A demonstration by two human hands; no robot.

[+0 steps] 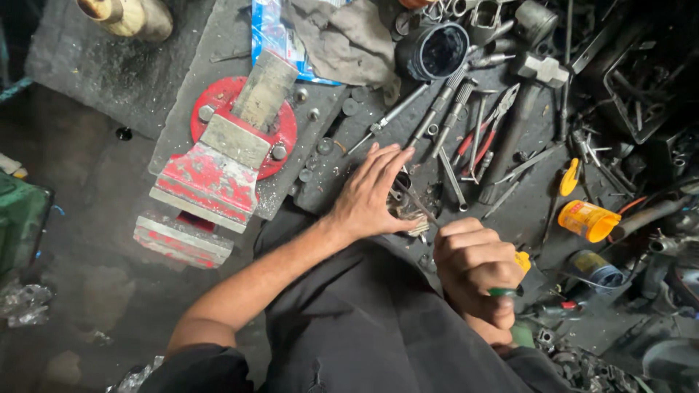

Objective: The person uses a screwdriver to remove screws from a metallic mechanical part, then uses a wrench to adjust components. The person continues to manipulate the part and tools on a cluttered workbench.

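Left hand [371, 191] down flat at the near edge of the workbench [109, 65], fingers straight and close together, pressing on a small metal part [409, 211] that sits right at that edge, mostly hidden under the palm and fingertips. Right hand [475, 271] just beside it, fist closed tight around a screwdriver [466, 231] with a yellow and green handle; the thin shaft runs up and left from the fist and meets the part under the left fingers. Exactly what the tip touches, I cannot tell. Along the bench's left side sits a red bench vise [218, 171], jaws hanging over the near edge, well apart from both hands. Just beyond the left fingertips lie loose socket extensions [440, 109] and red-handled pliers [486, 135], with a black round cup [435, 51] toward the far edge. To the right of the fist lies an orange can [587, 220] on its side, amid scattered tools.
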